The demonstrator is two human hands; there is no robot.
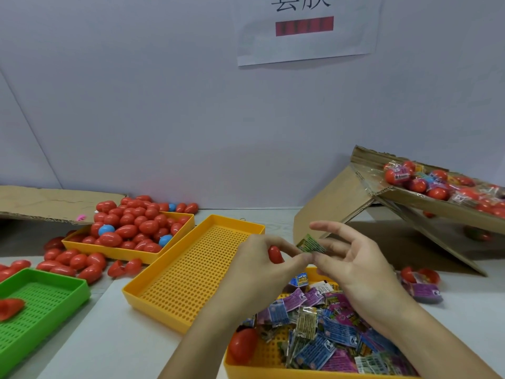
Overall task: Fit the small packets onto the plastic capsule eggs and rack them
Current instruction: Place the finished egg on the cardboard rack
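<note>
Red egg (275, 254) clasped in left hand (262, 258); right hand (352, 266) pinching green packet (311, 244).

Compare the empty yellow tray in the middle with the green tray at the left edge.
The yellow tray holds nothing, while the green tray holds one red egg piece. The yellow tray's floor has small, round-looking holes; the green tray's has short slots. The yellow tray shows whole; the green tray is cut off by the frame. Both are shallow rectangular plastic trays with perforated floors, resting on the table.
</note>
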